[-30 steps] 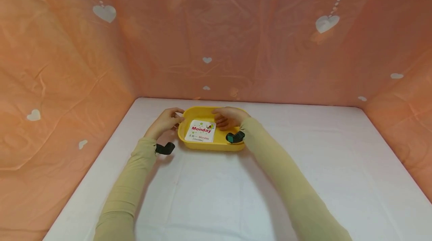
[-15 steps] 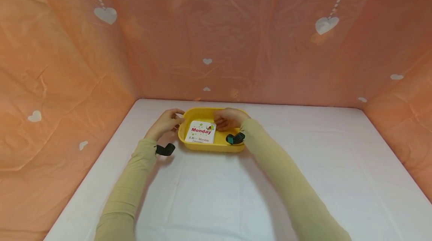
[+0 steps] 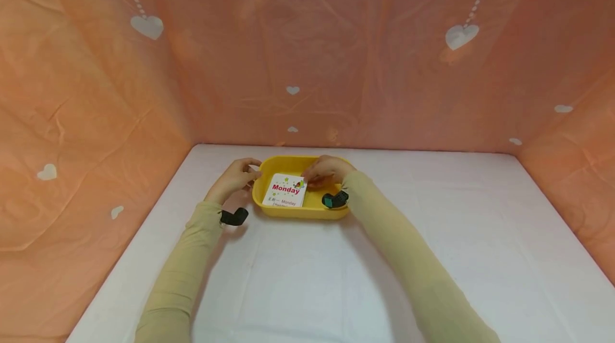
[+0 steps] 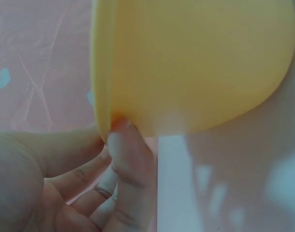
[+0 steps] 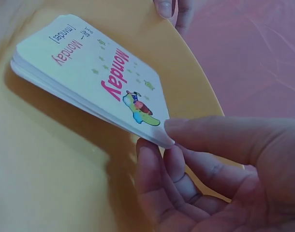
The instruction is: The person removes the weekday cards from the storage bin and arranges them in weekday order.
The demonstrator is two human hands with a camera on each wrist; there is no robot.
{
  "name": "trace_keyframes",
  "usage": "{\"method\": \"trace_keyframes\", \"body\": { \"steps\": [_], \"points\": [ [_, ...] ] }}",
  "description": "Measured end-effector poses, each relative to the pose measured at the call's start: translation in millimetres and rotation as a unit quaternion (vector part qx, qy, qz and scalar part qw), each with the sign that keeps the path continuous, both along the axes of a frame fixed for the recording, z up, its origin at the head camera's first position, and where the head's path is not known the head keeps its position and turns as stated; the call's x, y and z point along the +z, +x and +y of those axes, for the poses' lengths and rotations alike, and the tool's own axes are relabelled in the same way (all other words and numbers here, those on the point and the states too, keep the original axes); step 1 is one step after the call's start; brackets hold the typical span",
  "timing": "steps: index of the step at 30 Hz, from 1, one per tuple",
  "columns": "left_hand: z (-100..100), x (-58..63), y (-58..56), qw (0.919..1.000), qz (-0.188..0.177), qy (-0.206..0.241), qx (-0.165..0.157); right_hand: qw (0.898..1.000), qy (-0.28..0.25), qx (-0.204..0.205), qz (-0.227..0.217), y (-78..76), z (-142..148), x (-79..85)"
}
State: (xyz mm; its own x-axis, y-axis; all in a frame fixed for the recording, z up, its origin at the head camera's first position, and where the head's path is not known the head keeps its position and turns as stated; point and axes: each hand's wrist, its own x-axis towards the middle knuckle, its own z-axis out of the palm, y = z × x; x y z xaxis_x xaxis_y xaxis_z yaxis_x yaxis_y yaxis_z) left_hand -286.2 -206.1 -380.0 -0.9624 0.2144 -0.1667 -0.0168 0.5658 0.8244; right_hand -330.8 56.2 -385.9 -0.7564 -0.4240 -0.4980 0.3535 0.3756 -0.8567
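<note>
A yellow plastic basket-like tray (image 3: 288,213) with rounded ends sits toward the back of the table. Its left rim is pinched between thumb and finger of my left hand (image 3: 234,177); the left wrist view shows the fingertips on the tray's wall (image 4: 200,63). Inside lies a small stack of white flashcards (image 5: 89,72), the top one printed "Monday" in red with a little cartoon. My right hand (image 3: 329,168) reaches into the tray and pinches the stack's far right corner, thumb on top and fingers below. That corner is raised from the tray's floor in the right wrist view.
A white cloth covers the table (image 3: 307,279). Orange-pink sheeting with white hearts (image 3: 307,55) rises behind the table and along both sides. Each wrist carries a small black camera (image 3: 234,217).
My right hand has moved slightly left onto the cards' corner and now pinches it. The stack has tilted up at that side. My left hand keeps its grip on the rim.
</note>
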Motion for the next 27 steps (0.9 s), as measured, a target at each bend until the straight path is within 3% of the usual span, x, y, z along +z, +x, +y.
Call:
{"method": "trace_keyframes", "body": {
  "steps": [20,27],
  "points": [
    [4.0,1.2,1.1,0.9999,-0.009,-0.005,0.012,0.997,0.052,-0.008,0.049,1.2,-0.6,1.2],
    [3.1,0.5,1.9,0.9999,-0.010,-0.002,0.010,0.994,0.075,-0.029,0.078,2.2,-2.9,-0.6]
  ]
}}
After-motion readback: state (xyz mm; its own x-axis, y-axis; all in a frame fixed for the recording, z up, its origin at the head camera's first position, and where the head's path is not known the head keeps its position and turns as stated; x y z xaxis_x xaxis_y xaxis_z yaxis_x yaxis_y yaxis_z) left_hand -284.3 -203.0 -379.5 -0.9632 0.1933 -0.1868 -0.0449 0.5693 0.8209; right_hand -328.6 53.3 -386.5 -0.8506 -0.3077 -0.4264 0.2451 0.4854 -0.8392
